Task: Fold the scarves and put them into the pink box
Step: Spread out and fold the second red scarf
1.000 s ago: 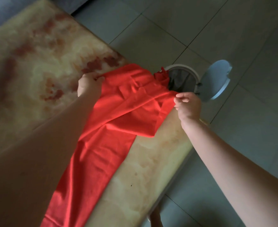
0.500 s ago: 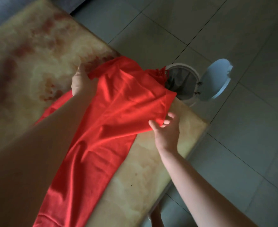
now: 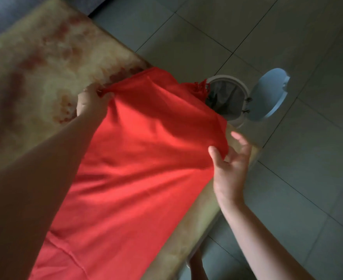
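Red scarf stretched between two hands over the marbled table.

On the left, the yellow-and-red marbled table (image 3: 35, 67) fills the view, with grey floor tiles (image 3: 287, 37) beyond its far edge. The left hand (image 3: 89, 102) is clenched tight around a bunched corner of the red scarf (image 3: 136, 158) near that far edge. The scarf spreads rightward from the fist and runs down toward the near edge. Its fringe (image 3: 201, 89) hangs past the far edge in front of an open white bin (image 3: 239, 91). By the table's right corner, the right hand (image 3: 229, 164) has its fingers spread and its thumb on the scarf's corner. It's blurred, so I can't tell if it's a real pinch.
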{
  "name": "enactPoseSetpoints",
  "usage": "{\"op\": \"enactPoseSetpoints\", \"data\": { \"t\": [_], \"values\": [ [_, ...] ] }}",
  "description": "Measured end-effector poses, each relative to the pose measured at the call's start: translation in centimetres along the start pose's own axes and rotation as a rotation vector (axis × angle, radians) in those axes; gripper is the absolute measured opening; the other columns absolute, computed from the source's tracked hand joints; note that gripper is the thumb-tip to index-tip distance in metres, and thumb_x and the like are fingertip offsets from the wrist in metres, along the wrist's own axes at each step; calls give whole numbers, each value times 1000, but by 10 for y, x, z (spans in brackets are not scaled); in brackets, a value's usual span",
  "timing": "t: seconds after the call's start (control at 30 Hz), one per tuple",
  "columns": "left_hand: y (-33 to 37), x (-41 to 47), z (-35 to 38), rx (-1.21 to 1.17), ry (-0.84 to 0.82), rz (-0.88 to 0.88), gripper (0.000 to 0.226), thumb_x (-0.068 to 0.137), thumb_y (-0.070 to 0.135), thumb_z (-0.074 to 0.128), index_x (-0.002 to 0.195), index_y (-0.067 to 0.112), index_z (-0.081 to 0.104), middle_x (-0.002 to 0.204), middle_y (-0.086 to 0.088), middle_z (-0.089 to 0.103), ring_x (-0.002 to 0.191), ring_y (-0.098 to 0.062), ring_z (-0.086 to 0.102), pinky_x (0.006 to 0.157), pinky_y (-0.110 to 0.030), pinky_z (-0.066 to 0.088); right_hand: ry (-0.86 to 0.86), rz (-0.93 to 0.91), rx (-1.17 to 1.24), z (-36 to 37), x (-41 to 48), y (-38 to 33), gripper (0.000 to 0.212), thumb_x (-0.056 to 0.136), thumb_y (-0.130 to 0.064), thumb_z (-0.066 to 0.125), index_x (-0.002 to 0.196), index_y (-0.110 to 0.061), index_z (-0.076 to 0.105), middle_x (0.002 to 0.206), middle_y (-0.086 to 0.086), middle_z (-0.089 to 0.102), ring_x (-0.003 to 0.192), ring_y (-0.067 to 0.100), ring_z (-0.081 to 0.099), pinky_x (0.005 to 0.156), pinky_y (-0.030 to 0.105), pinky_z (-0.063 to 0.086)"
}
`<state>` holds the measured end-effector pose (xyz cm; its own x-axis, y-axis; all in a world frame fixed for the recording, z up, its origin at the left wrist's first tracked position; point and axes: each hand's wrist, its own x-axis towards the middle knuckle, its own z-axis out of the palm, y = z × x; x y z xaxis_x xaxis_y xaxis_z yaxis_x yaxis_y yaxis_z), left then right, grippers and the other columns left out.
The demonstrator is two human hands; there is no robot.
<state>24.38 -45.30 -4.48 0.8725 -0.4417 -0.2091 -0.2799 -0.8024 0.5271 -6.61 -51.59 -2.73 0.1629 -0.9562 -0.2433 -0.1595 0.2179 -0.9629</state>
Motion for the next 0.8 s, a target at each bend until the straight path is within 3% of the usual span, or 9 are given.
{"op": "enactPoseSetpoints", "data": {
  "t": [0.1, 0.2, 0.37, 0.47, 0.57, 0.67, 0.73, 0.8],
  "values": [
    [5, -2, 2, -6, 12, -31, 33, 88, 22, 61, 117, 7, 60, 115, -18, 63, 108, -32, 57, 88, -34, 43, -33, 99, -254, -17, 2, 13, 51, 82, -3, 69, 125, -11, 43, 77, -5, 57, 61, 6, 59, 60, 28, 54],
    [10, -4, 9, -41, -13, -47, 36, 87, 21, 62, 121, 10, 59, 118, -15, 63, 109, -31, 57, 90, -34, 44, -99, 316, -227, -19, -1, 28, 53, 81, 0, 67, 124, -17, 41, 86, -1, 57, 50, 8, 60, 41, 27, 51],
    [19, -5, 17, -58, -18, -38, 37, 86, 23, 63, 122, 11, 59, 120, -15, 61, 112, -29, 55, 90, -33, 42, -34, 319, -242, -13, 1, 37, 52, 78, -5, 73, 118, -18, 42, 79, -2, 62, 64, 22, 62, 56, 32, 55],
    [22, -3, 20, -53, -32, -35, 38, 86, 24, 63, 121, 12, 59, 120, -14, 61, 112, -29, 55, 90, -33, 42, 12, 289, -339, -8, 5, 46, 47, 77, -7, 73, 111, -21, 45, 76, -3, 63, 69, 26, 65, 70, 48, 56],
    [25, 2, 21, -74, 26, -26, 36, 86, 23, 62, 120, 12, 60, 120, -12, 62, 112, -29, 56, 91, -32, 42, 85, 249, -384, -12, 8, 51, 35, 80, -7, 67, 103, -25, 48, 74, -5, 61, 71, 30, 65, 71, 52, 54],
    [29, 9, 19, -65, 116, -49, 35, 89, 22, 57, 121, 9, 59, 120, -14, 62, 112, -30, 56, 90, -33, 43, 168, 222, -454, -23, 11, 48, 24, 86, -11, 60, 105, -20, 49, 77, -1, 61, 76, 32, 64, 75, 47, 53],
    [29, 12, 21, -44, 97, -44, 35, 90, 19, 54, 123, 7, 58, 122, -16, 61, 114, -31, 55, 91, -32, 42, 152, 207, -550, -30, 11, 43, 26, 88, -13, 59, 112, -13, 50, 81, 0, 59, 82, 27, 63, 74, 32, 46],
    [33, 13, 27, -41, 29, -45, 38, 90, 19, 55, 126, 8, 57, 127, -15, 59, 119, -28, 53, 95, -30, 40, 108, 182, -623, -31, 12, 39, 30, 89, -19, 60, 116, -11, 49, 83, -3, 58, 82, 21, 60, 68, 27, 37]
  ]
}}
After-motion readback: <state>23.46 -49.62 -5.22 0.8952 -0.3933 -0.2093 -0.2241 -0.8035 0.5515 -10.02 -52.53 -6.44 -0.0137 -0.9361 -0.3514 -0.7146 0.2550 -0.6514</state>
